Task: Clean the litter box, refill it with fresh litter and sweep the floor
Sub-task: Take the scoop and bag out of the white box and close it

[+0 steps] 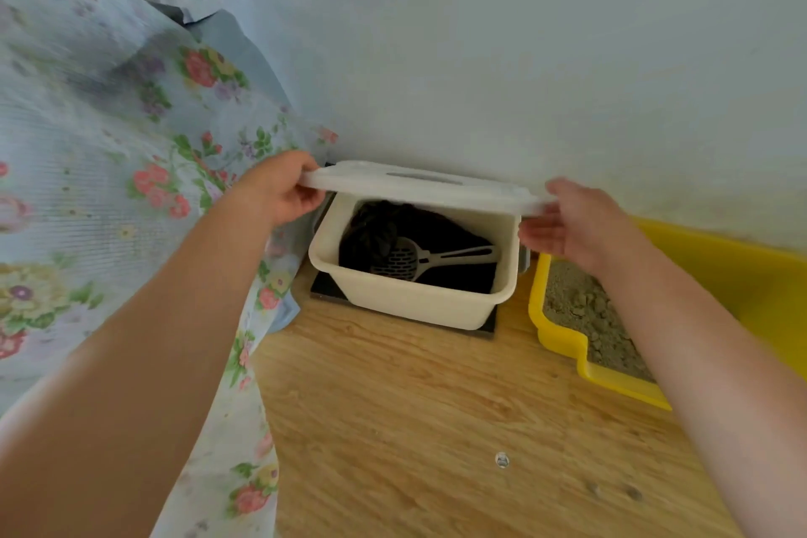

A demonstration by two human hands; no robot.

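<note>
Two bare hands on one white lid (pixel 419 183), held tilted above the opening of one cream bin (pixel 410 304); contact at the lid's rear edge impossible to tell. Left hand (pixel 279 188) gripping the lid's left end, fingers curled under the edge, thumb on top. Right hand (pixel 576 223) at the lid's right end, thumb above, fingers fairly straight beneath, pinching the edge loosely. Inside the bin: one grey slotted litter scoop (pixel 419 260), handle pointing right, lying on one black bag (pixel 375 227). Bin standing on one dark mat (pixel 324 292), close to the white wall (pixel 524 79). Just right of the bin, one yellow litter box (pixel 563 345) on the wooden floor (pixel 393 428), holding clumpy grey-beige litter (pixel 585 315), partly hidden by the right forearm. One floral cloth (pixel 109 144) hanging at left. One small round shiny thing (pixel 502 460) on the floor in front; two dark specks (pixel 633 494) near it.
</note>
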